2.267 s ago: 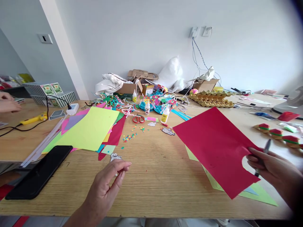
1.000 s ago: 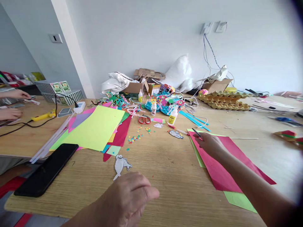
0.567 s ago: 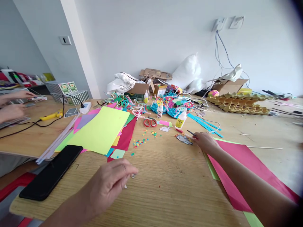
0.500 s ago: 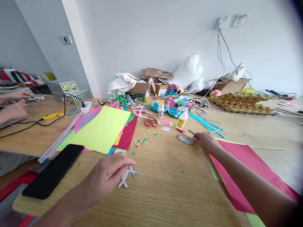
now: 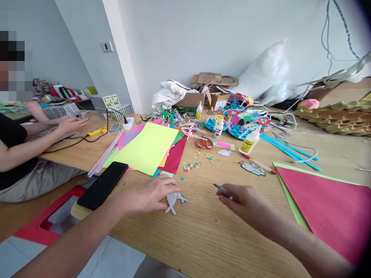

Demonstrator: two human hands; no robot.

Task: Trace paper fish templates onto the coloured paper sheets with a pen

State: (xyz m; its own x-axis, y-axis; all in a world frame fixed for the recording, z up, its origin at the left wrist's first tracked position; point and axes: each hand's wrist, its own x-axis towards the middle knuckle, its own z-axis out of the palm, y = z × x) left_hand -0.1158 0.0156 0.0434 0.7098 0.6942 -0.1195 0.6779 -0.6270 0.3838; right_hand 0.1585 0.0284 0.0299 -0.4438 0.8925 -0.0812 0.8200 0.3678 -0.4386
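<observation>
Lying by the half-curled left hand (image 5: pixel 153 193), the paper fish cutout (image 5: pixel 171 200) points its forked tail toward the near edge of the bench (image 5: pixel 203 239); whether fingers pinch it, I can't tell. Farther right, the right hand (image 5: pixel 246 199) grips a pen (image 5: pixel 222 189).

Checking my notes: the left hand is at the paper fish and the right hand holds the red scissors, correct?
The scissors are wrong: the head view shows the right hand holding a pen. The left hand is at the paper fish.
</observation>
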